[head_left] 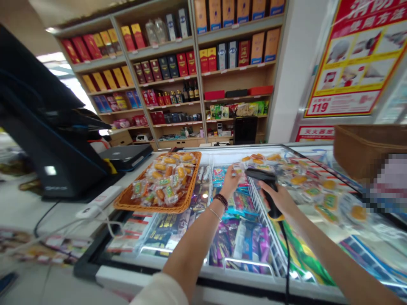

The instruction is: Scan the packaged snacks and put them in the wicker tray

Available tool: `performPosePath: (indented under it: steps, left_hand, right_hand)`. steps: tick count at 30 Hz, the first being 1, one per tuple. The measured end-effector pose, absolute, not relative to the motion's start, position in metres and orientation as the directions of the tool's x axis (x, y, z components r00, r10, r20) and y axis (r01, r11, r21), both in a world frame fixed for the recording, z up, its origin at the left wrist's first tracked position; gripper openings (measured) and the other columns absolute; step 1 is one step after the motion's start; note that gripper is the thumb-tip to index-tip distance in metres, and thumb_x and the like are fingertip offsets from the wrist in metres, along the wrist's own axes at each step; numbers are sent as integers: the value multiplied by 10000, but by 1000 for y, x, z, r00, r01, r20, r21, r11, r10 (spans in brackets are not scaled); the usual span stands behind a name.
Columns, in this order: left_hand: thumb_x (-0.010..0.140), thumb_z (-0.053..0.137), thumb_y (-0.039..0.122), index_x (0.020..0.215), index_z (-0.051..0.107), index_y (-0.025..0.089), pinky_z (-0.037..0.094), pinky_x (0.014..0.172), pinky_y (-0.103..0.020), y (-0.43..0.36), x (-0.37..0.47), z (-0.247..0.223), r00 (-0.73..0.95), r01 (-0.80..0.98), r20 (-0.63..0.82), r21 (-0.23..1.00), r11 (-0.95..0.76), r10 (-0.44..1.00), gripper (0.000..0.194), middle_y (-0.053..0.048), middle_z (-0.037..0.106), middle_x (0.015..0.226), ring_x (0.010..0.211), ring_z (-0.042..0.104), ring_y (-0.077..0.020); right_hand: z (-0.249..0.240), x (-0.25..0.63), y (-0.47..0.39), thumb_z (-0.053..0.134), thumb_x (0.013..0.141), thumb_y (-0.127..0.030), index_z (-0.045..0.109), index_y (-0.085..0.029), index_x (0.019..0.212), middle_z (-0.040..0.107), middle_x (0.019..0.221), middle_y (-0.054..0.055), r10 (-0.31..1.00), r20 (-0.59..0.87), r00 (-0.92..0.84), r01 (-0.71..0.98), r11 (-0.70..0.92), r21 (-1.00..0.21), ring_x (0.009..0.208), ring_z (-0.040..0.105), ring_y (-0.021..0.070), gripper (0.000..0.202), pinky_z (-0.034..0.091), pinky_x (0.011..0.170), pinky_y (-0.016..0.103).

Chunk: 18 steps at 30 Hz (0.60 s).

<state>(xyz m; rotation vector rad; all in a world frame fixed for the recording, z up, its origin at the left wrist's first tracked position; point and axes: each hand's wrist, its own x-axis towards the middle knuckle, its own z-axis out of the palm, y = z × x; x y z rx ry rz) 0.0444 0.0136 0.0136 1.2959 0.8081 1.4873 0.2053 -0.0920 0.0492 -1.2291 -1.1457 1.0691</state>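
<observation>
My left hand [231, 179], with a beaded bracelet at its wrist, pinches a small clear-wrapped snack packet [238, 167] above the freezer. Wrapped around the handle of a black barcode scanner [261, 174] is my right hand [277, 198]. The scanner's head points left at the packet, close to it, and its cable hangs down. An orange wicker basket [190, 199] stands left of my hands, filled with wrapped yellow and brown snacks. More wrapped snacks [299, 181] lie spread on the freezer's glass top to the right.
Beneath the glass, the chest freezer [152, 271] holds wire baskets of colourful packages. A black checkout terminal [47, 140] and a white power strip [98, 202] with cables sit at left. A brown box [365, 146] stands at right. Shelves of boxed goods [165, 67] line the back wall.
</observation>
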Motion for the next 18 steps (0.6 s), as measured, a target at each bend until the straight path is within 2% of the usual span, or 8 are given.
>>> performPosePath:
  steps: [2, 4, 8, 10, 13, 16, 18]
  left_hand:
    - [781, 816, 273, 1206, 637, 203, 580, 731, -286, 14, 26, 25, 44, -207, 262, 947, -247, 964, 466, -51, 689, 970, 776, 647, -139]
    - [796, 807, 294, 1271, 606, 201, 570, 706, -263, 11, -3, 43, 27, -140, 247, 960, -241, 969, 524, -50, 681, 993, 747, 645, -122]
    - [822, 758, 209, 1264, 625, 204, 572, 833, -306, -7, -83, 85, -161, 170, 364, 926, -338, 917, 462, -66, 691, 1048, 829, 664, -146]
    - [833, 697, 135, 1246, 640, 199, 543, 975, -371, -20, -126, 101, -261, 391, 462, 853, -345, 848, 422, -85, 703, 1093, 976, 677, -195]
    - [840, 598, 79, 1268, 641, 177, 436, 1144, -480, -38, -178, 116, -289, 663, 592, 691, -289, 752, 441, -138, 690, 1232, 1213, 625, -275]
    - [831, 575, 77, 1341, 594, 176, 318, 1232, -537, -44, -194, 123, -301, 788, 707, 562, -251, 640, 521, -165, 590, 1421, 1408, 484, -315]
    - [837, 570, 91, 1360, 574, 181, 286, 1251, -538, -40, -182, 125, -246, 824, 761, 490, -284, 600, 531, -163, 541, 1473, 1458, 420, -317]
  right_hand:
    - [53, 197, -82, 828, 644, -651, 572, -219, 693, 540, 498, -26, 995, 25, 98, -53, 31, -998, 337, 446, 115, 504, 350, 303, 252]
    - [62, 181, -76, 840, 660, -627, 596, -214, 725, 571, 548, -14, 998, 44, 47, -106, 49, -993, 365, 467, 111, 484, 374, 316, 248]
    - [92, 140, -76, 881, 632, -595, 648, -210, 791, 569, 586, -21, 994, 96, -60, -187, 83, -979, 387, 475, 108, 477, 385, 319, 246]
    - [102, 121, -78, 890, 625, -589, 648, -207, 798, 563, 585, -26, 988, 125, -92, -210, 103, -972, 387, 473, 104, 484, 384, 321, 245]
    - [108, 104, -78, 890, 619, -595, 629, -201, 779, 569, 587, -27, 984, 151, -91, -233, 126, -964, 382, 474, 99, 498, 378, 324, 242]
    - [106, 107, -76, 879, 634, -591, 635, -198, 803, 577, 600, -30, 984, 162, -77, -254, 138, -957, 390, 484, 99, 493, 380, 335, 239]
    - [104, 121, -76, 868, 654, -583, 644, -199, 824, 584, 610, -30, 985, 170, -39, -248, 155, -956, 400, 490, 99, 476, 390, 346, 238]
